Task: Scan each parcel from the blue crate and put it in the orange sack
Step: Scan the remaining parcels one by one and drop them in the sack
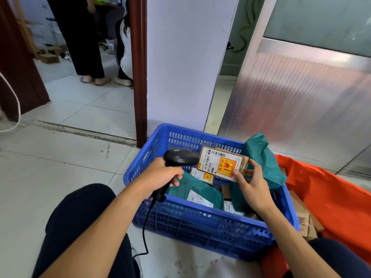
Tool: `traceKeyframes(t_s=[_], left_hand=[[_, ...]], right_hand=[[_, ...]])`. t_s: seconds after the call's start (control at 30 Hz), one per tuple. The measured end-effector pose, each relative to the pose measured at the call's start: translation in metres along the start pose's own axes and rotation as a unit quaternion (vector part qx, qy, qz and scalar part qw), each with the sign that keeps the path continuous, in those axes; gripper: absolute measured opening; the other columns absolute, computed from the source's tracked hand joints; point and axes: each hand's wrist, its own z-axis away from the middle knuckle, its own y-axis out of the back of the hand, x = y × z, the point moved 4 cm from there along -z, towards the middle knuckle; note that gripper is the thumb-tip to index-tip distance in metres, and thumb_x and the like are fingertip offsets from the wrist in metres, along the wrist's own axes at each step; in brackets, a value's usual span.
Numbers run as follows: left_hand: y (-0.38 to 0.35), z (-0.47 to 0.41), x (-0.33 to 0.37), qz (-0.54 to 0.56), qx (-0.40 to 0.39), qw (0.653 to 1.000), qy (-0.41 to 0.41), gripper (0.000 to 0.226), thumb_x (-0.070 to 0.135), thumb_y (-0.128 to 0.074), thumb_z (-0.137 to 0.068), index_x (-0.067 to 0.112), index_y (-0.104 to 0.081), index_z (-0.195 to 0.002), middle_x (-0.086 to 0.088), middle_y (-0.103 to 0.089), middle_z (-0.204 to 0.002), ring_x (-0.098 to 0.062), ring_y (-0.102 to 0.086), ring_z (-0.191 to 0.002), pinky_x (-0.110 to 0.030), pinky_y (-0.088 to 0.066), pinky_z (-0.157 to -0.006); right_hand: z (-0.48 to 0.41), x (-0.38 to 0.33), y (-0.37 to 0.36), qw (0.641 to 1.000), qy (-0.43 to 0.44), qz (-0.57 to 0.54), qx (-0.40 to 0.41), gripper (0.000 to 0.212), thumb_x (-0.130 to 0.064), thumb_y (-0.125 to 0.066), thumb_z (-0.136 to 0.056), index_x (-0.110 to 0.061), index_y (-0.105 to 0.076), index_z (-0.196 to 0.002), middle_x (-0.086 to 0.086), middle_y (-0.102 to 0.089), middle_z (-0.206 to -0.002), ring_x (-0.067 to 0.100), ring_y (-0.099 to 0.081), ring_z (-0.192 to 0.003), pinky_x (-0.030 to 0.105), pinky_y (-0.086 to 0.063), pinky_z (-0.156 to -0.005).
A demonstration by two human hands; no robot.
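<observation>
Forearms reach out over dark-trousered knees. Left hand [160,175] wrapped round grip of black corded barcode scanner [180,157], head aimed right at parcel label. Right hand [253,187] pinches small brown parcel [222,163] at right edge, holding it tilted above blue crate [200,209], label with red fragile sticker facing scanner. Crate holds green mailers [196,189] and second brown parcel [202,175]. Orange sack [331,197] just right of crate, cardboard boxes [303,219] inside.
</observation>
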Motion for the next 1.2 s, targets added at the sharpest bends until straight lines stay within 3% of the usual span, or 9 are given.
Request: traceKeyframes(t_s=[0.2,0.3,0.4,0.47,0.57,0.67,0.8,1.2], left_hand=[[0.002,0.0,0.0,-0.002,0.017,1.0,0.0,0.005,0.005,-0.072,-0.091,0.001,-0.074,-0.094,-0.007,-0.071,-0.074,-0.018,-0.065,-0.061,-0.037,-0.054,-0.073],[0.005,-0.002,-0.001,0.015,0.033,0.999,0.004,0.01,0.007,-0.073,-0.092,-0.001,-0.074,-0.098,-0.006,-0.071,-0.072,-0.018,-0.064,-0.06,-0.037,-0.055,-0.074],[0.007,-0.002,-0.002,0.03,0.041,0.999,0.006,0.006,0.008,-0.073,-0.092,0.003,-0.074,-0.095,-0.004,-0.07,-0.07,-0.016,-0.064,-0.059,-0.034,-0.055,-0.07],[0.007,-0.001,0.0,0.045,0.049,0.998,0.006,0.003,0.008,-0.074,-0.092,0.005,-0.073,-0.09,-0.005,-0.071,-0.071,-0.016,-0.064,-0.059,-0.032,-0.055,-0.067],[0.008,0.001,0.002,0.073,0.058,0.996,0.003,0.004,0.008,-0.074,-0.091,0.004,-0.074,-0.09,-0.009,-0.072,-0.074,-0.018,-0.064,-0.06,-0.031,-0.055,-0.066],[0.008,0.003,0.005,0.097,0.061,0.993,0.002,0.007,0.01,-0.075,-0.092,0.004,-0.075,-0.095,-0.009,-0.072,-0.076,-0.017,-0.065,-0.06,-0.032,-0.056,-0.068],[0.006,0.006,0.008,0.126,0.048,0.991,-0.004,0.006,0.009,-0.075,-0.092,0.003,-0.074,-0.094,-0.01,-0.07,-0.076,-0.018,-0.064,-0.061,-0.032,-0.056,-0.069],[-0.001,0.003,0.009,0.139,-0.007,0.99,-0.01,0.017,0.02,-0.081,-0.089,0.006,-0.074,-0.093,-0.009,-0.068,-0.078,-0.024,-0.064,-0.071,-0.039,-0.056,-0.078]], right_hand=[[-0.006,0.004,-0.001,0.999,-0.027,-0.046,0.0,0.083,-0.043,-0.07,-0.093,-0.03,-0.019,-0.158,0.001,-0.059,-0.128,0.022,-0.064,-0.111,0.052,-0.054,-0.098],[-0.009,0.004,-0.002,0.991,-0.048,-0.123,-0.012,0.088,-0.03,-0.076,-0.091,-0.034,-0.019,-0.158,-0.002,-0.059,-0.129,0.019,-0.065,-0.113,0.051,-0.056,-0.096],[-0.009,0.0,-0.005,0.976,-0.078,-0.204,-0.023,0.07,-0.015,-0.074,-0.091,-0.023,-0.034,-0.148,-0.006,-0.064,-0.124,0.013,-0.069,-0.104,0.045,-0.061,-0.089],[-0.008,0.002,-0.008,0.967,-0.105,-0.23,-0.036,0.056,-0.016,-0.076,-0.09,-0.02,-0.045,-0.136,-0.002,-0.069,-0.119,0.016,-0.072,-0.101,0.045,-0.061,-0.09],[-0.005,0.002,-0.011,0.969,-0.11,-0.215,-0.055,0.048,-0.034,-0.08,-0.086,-0.023,-0.055,-0.124,-0.004,-0.074,-0.115,0.015,-0.071,-0.104,0.039,-0.057,-0.091],[-0.006,0.002,-0.012,0.972,-0.109,-0.2,-0.054,0.048,-0.025,-0.08,-0.087,-0.019,-0.052,-0.125,-0.001,-0.071,-0.116,0.016,-0.07,-0.101,0.029,-0.053,-0.078],[-0.007,0.009,-0.015,0.975,-0.122,-0.176,-0.061,0.063,-0.014,-0.085,-0.08,-0.014,-0.044,-0.129,0.003,-0.064,-0.122,0.02,-0.065,-0.11,0.041,-0.054,-0.097],[-0.005,0.005,-0.011,0.975,-0.12,-0.186,-0.031,0.059,-0.019,-0.085,-0.081,-0.013,-0.044,-0.123,0.006,-0.061,-0.116,0.022,-0.064,-0.11,0.047,-0.055,-0.1]])
